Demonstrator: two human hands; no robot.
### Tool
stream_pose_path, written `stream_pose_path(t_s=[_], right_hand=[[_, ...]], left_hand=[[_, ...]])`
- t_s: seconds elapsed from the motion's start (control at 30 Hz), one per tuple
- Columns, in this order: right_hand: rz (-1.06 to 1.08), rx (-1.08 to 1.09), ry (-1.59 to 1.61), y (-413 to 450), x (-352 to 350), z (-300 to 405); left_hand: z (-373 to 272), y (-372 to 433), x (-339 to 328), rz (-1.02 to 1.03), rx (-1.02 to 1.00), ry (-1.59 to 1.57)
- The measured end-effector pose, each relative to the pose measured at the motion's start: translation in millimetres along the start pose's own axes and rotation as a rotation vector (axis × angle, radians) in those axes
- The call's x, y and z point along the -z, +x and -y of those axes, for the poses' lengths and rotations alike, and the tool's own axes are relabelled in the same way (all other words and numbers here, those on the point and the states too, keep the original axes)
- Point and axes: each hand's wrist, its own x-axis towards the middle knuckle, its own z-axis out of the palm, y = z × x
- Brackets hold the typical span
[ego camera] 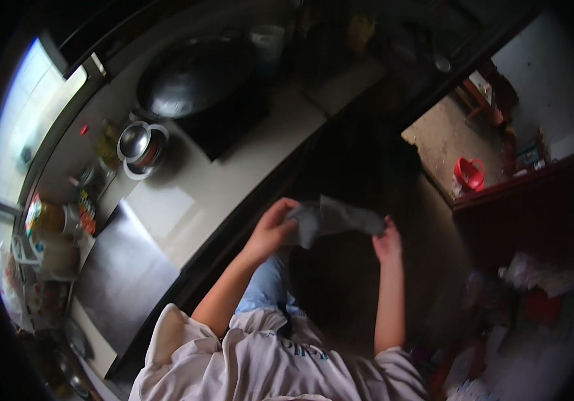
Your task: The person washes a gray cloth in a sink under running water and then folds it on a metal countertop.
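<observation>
A grey cloth [337, 218] is stretched between my two hands, in front of my body and just off the counter's front edge. My left hand [274, 228] grips its near-left end, with fingers and thumb closed on the bunched fabric. At the other end, my right hand [388, 238] pinches a corner between thumb and fingers. The cloth is blurred and partly folded over. To the left, on the counter [216, 175], lies a shiny metal sheet [124, 275], not touched by either hand.
A large lidded wok [194, 75] sits on the counter's far part, with stacked metal bowls [139, 148] nearer. Jars, including a large one [48, 218], and packets line the window side. A red plastic basket [469, 174] stands at right; plastic bags [537, 273] lie lower right.
</observation>
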Motion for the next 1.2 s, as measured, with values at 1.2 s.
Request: stream_pose_path(t_s=[1.2], right_hand=[[0.616, -1.036, 0.146, 845.3, -456.2, 108.6]], left_hand=[[-244.9, 1042.9, 163.1, -0.832, -0.150, 2.096]])
